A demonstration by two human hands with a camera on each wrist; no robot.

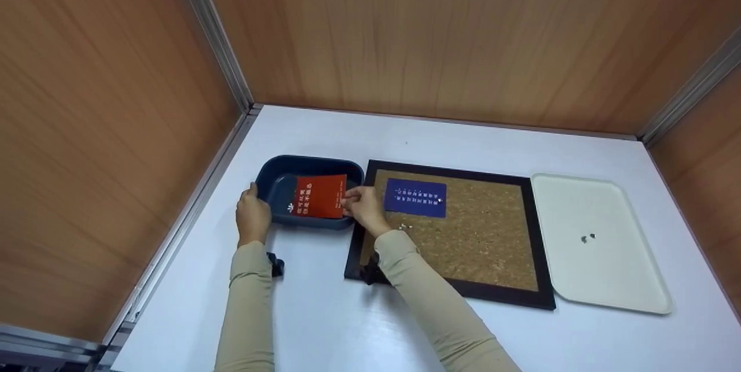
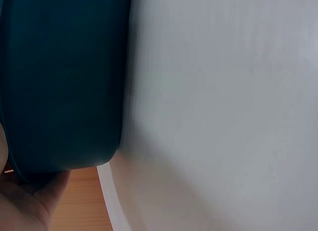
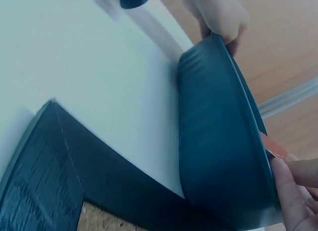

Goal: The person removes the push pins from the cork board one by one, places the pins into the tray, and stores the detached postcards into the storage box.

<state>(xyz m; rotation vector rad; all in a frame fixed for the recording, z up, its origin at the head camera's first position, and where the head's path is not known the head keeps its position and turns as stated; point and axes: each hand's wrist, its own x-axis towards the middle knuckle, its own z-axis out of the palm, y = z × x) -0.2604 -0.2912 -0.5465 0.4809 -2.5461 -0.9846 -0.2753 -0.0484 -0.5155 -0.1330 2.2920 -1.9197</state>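
As the right hand (image 1: 366,208) pinches the red card (image 1: 324,195), edge part-covered, the left hand (image 1: 253,218) grips the basin (image 1: 315,223); tabletop (image 1: 324,308) spreads toward six o'clock.

Smooth plastic basin (image 1: 278,182), rough corkboard (image 1: 483,239)

Passage from the front is afforded over the white tabletop (image 1: 324,308) between the left sleeve (image 1: 249,308) and the right sleeve (image 1: 446,308), and behind the basin (image 1: 312,223) along a strip bounded by the rear panel (image 1: 451,42). Entry to the basin is obstructed at its left rim by the left hand (image 1: 253,217) and at its right by the right hand (image 1: 363,207) and red card (image 1: 321,195). Little or no gap is left between basin and framed corkboard (image 1: 486,239), whose near-left part is overhung by the right sleeve.
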